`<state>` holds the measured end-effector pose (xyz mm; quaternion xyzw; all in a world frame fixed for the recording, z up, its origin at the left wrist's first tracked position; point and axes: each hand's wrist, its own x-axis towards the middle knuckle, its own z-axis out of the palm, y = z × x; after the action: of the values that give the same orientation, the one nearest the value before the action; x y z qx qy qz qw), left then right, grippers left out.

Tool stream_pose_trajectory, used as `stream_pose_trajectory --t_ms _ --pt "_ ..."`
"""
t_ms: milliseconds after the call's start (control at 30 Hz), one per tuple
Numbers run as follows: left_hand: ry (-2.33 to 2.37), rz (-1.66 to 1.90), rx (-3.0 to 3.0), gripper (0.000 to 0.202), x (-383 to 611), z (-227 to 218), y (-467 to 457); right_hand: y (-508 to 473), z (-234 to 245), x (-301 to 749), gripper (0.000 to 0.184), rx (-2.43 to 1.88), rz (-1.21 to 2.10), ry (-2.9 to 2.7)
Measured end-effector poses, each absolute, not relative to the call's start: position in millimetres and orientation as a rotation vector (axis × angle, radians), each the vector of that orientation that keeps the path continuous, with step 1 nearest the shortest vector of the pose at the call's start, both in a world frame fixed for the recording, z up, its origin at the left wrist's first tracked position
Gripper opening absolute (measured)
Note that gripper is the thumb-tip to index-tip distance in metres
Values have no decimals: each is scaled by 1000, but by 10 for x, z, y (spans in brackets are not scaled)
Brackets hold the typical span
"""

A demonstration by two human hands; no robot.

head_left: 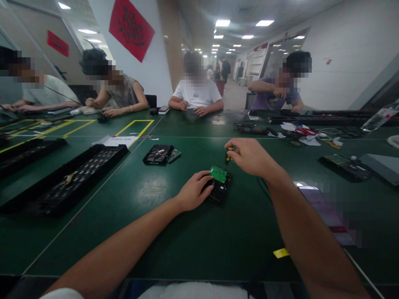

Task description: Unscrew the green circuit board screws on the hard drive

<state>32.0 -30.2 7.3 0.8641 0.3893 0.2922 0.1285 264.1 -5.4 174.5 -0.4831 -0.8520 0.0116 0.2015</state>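
Note:
A small black hard drive (220, 189) with a green circuit board (218, 174) on top lies on the green table (187, 232) in front of me. My left hand (195, 192) grips the drive's left side, fingers curled around it. Just above the board, my right hand (249, 155) is closed on a screwdriver (228, 157) with a yellow and black handle, held upright with its tip down at the board's far edge.
A second black drive (158, 154) with a loose board (174, 155) lies further back. Long black trays (71, 178) sit at the left. Tools and papers (299, 133) lie at the right, a phone (324, 209) by my right arm. Several people sit along the far side.

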Motion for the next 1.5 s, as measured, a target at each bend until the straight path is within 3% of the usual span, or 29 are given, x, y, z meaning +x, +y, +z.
stream_pose_trajectory --t_ms 167,300,433,867,1000,1100,1233,1500 --pt "1143 831 2506 42 327 89 -311 -45 1737 2644 17 -1420 -46 -2358" --pt "1144 837 2504 41 331 92 -316 -43 1735 2658 26 -1483 -56 -2314" --pt "1141 846 2502 41 328 81 -313 -39 1734 2658 16 -1349 -50 -2396" --pt "1153 820 2500 42 322 73 -310 -85 1767 2645 23 -1264 78 -2395" --pt "1138 825 2508 42 318 71 -303 -79 1754 2645 14 -1354 58 -2333" --pt "1132 833 2516 42 315 64 -297 -55 1735 2654 23 -1422 26 -2297" --pt "1131 837 2520 42 318 59 -298 -51 1731 2658 15 -1322 52 -2345" --pt "1136 840 2515 42 321 77 -305 -64 1754 2625 25 -1222 34 -2381"
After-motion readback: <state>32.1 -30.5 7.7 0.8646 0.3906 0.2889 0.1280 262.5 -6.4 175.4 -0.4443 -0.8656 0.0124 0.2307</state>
